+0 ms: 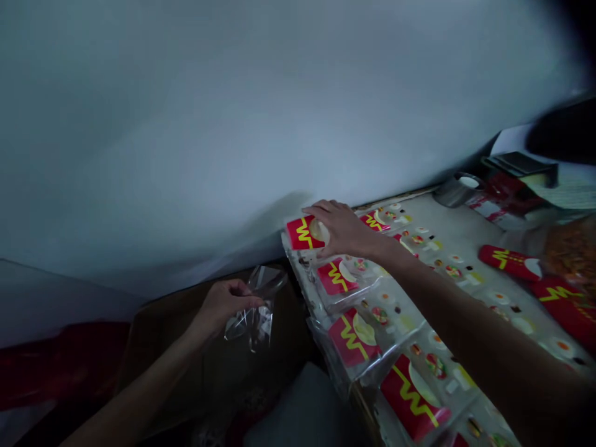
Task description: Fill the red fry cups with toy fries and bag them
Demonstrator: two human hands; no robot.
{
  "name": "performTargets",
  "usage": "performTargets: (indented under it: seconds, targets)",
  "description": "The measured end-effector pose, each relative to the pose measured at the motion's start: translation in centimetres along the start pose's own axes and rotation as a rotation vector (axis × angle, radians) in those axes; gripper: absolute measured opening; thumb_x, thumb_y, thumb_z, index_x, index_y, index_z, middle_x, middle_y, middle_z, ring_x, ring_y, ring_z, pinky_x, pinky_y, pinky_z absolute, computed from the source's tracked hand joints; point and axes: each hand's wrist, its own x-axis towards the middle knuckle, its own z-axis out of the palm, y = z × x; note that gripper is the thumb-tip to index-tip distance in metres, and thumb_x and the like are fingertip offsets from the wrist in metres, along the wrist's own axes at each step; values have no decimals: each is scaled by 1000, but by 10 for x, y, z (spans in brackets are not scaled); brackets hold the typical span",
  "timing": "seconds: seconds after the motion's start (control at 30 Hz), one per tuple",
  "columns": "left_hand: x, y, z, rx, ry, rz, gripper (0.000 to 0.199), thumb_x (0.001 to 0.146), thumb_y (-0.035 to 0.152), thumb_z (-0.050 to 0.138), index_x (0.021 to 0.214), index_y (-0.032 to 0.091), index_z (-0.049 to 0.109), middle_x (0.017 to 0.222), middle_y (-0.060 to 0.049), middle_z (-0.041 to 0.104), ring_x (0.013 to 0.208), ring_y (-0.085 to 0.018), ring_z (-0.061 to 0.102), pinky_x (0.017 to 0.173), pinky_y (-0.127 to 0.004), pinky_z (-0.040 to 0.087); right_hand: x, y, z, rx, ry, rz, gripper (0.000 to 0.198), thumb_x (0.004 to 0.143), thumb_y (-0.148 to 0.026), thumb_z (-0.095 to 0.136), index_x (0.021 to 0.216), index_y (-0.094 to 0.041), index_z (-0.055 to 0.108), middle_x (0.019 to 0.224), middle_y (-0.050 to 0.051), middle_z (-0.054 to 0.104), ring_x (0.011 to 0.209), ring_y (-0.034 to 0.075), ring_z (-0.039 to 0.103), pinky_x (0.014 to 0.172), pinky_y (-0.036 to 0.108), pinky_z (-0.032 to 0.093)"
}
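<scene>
Nearest: bagged red packet (414,400) on bench (421,211). Left hand (228,301) pinches clear film (264,320) above cardboard box (161,338); film likely light, slippery, best held by its edge. Right hand (342,228) touches far packet (297,234); grip cannot be determined.

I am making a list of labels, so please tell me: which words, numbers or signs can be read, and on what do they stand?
"M" or "W", cannot tell which: a yellow zigzag on the red packets in the row and the red packets at far right.
Small yellow marks on the latter: too blurred.
Words or numbers: none readable.
</scene>
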Motion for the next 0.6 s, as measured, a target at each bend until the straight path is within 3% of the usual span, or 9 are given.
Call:
performTargets:
  seconds: [0.17, 0.3, 0.43, 0.6]
  targets:
    - [-5, 0, 1, 55, -12, 40, 40, 51, 43, 89, 66, 17, 62, 59, 4, 60, 53, -10, 48, 52, -22, 35, -23, -59, -27, -152, 48, -44, 86, 65, -36, 86, 140, -20, 47, 131, 11, 57, 116, 33, 50, 104, 46, 35]
    - [-8, 4, 4, 51, -151, 45, 34, 55, 37, 88, 72, 17, 66, 64, 3, 63, 56, -10, 51, 55, -21, 37, -43, -89, -26, -227, 51, -41, 84, 70, -36, 84, 142, -17, 45, 133, 14, 56, 118, 35, 47, 104, 49, 33]
    - [-8, 7, 10, -158, -265, 74, 36, 65, 41, 84, 84, 17, 67, 69, 3, 66, 61, -10, 57, 60, -22, 42, -65, -106, -22, -165, 49, 29, 86, 69, -40, 83, 142, -13, 45, 129, 15, 58, 115, 35, 48, 102, 50, 35]
    - [-15, 12, 19, -213, -352, 86, 34, 63, 38, 86, 80, 16, 65, 64, 3, 67, 57, -10, 58, 60, -22, 44, -104, -111, -31, -43, -56, 53, 77, 66, -50, 84, 129, -16, 55, 122, 14, 61, 112, 35, 51, 100, 50, 37]
